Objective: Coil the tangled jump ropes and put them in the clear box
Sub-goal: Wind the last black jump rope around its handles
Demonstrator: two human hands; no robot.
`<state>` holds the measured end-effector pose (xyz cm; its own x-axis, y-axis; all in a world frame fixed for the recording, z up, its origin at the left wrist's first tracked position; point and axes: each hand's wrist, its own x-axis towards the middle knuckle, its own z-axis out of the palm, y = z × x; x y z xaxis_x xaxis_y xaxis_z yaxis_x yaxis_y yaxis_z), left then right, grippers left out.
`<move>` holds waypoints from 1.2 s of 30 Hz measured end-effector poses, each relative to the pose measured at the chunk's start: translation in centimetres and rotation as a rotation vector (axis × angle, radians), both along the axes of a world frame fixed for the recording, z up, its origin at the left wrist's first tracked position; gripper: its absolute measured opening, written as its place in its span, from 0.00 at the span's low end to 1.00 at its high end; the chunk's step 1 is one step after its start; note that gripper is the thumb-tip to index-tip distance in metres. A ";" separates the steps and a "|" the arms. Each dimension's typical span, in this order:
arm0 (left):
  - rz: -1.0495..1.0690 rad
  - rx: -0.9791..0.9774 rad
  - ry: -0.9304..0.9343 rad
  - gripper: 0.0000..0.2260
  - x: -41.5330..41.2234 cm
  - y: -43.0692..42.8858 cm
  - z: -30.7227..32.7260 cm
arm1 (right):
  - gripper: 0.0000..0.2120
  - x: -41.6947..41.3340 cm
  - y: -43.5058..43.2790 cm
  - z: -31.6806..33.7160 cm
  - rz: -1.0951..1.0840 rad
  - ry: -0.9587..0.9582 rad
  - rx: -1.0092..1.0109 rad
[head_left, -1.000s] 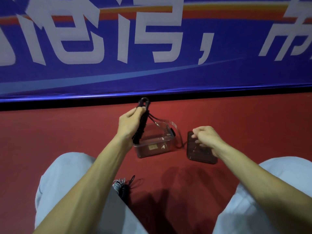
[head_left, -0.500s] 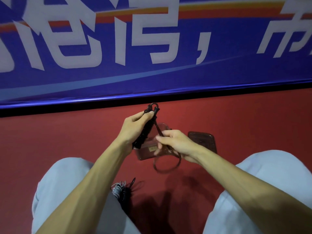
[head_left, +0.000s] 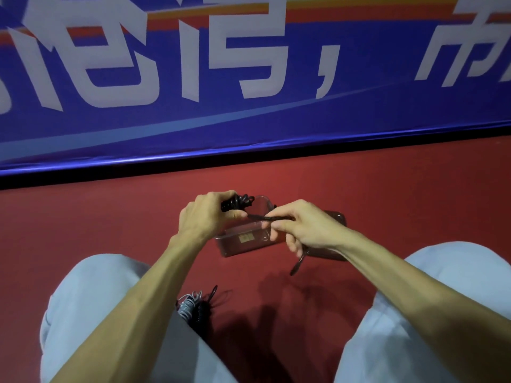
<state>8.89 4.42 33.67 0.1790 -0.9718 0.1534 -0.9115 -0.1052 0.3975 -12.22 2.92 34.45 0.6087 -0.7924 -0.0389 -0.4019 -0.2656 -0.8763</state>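
Observation:
My left hand (head_left: pixel 206 217) grips the black jump rope (head_left: pixel 237 203) by its coiled bundle, held roughly level above the clear box (head_left: pixel 243 241). My right hand (head_left: pixel 302 228) is closed on the rope's free cord; a loose end hangs below it toward the floor. The clear box stands on the red floor under both hands, partly hidden by them. Its lid (head_left: pixel 338 218) lies to the right, mostly behind my right hand. A second coiled rope (head_left: pixel 190 306), grey and black, lies on the floor by my left knee.
A blue banner wall (head_left: pixel 249 78) with large white characters rises behind the floor. My knees in light trousers (head_left: pixel 91 313) flank the working area on the red floor (head_left: pixel 110 217).
My left hand turned the rope bundle from upright to roughly level and lowered it. My right hand came from the lid to the cord and pulled it to the right.

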 end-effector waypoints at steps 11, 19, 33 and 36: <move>-0.433 0.147 -0.321 0.31 -3.1 1.8 -0.4 | 0.10 0.9 -1.2 -0.3 -0.133 0.090 -0.527; -0.352 0.124 -0.118 0.12 -4.9 2.7 -0.2 | 0.02 0.1 -2.4 -0.8 -0.319 0.031 -0.502; -0.188 -0.128 1.012 0.19 -4.1 2.7 1.7 | 0.13 -0.2 -1.6 -1.7 -0.201 0.183 -0.403; -0.176 -0.132 1.075 0.17 -4.2 2.7 1.8 | 0.21 0.3 -1.5 -1.4 -0.176 0.283 -0.392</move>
